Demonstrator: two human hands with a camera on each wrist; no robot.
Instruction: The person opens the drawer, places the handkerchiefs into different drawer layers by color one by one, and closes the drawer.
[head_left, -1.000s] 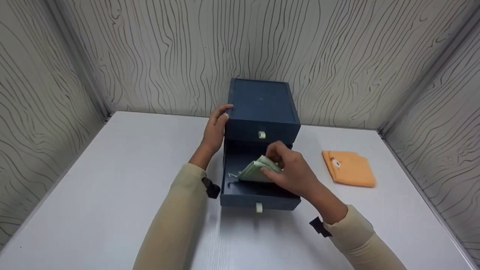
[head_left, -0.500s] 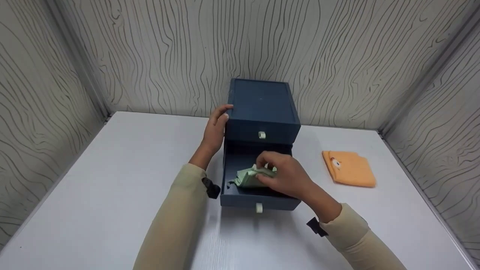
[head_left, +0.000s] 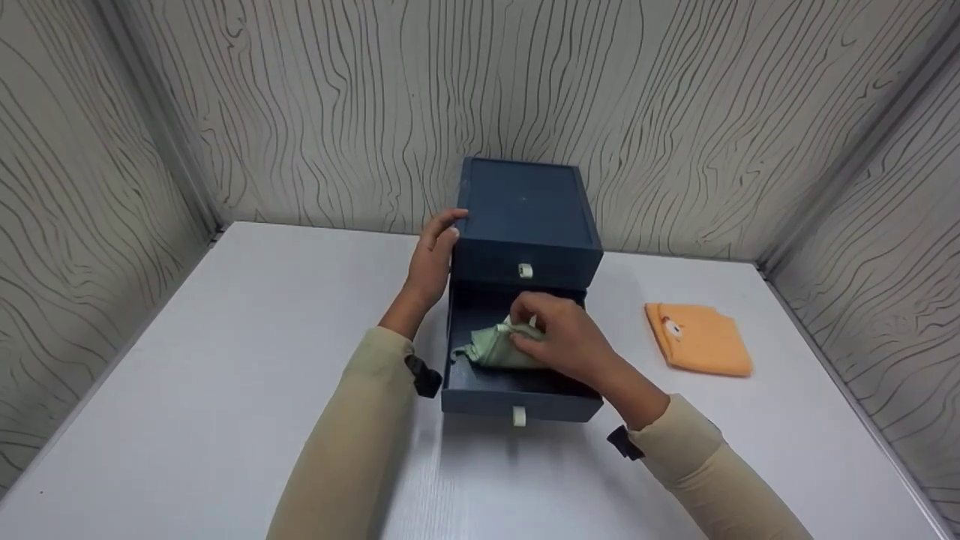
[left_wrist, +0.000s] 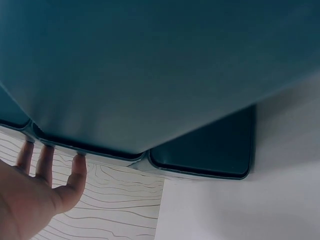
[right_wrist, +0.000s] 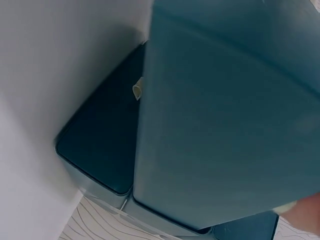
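- Smooth, plastic-looking surfaces on the blue drawer unit (head_left: 525, 202), near the back edge of the counter (head_left: 225, 360); soft sheen inside the open drawer (head_left: 480, 403).
- Matt, creased fabric in the green cloth (head_left: 496, 349).
- Matt, neatly flat fabric in the orange cloth (head_left: 706, 341), toward the counter's right edge.
- Smooth, lightly glossy counter finish.
- Wood-grain pattern on the matt wall panels (head_left: 337, 112).

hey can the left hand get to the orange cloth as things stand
Probably not easily. The left hand rests on the left side of the cabinet, so the cabinet and the right hand, pinching the green cloth, stand between it and the orange cloth.
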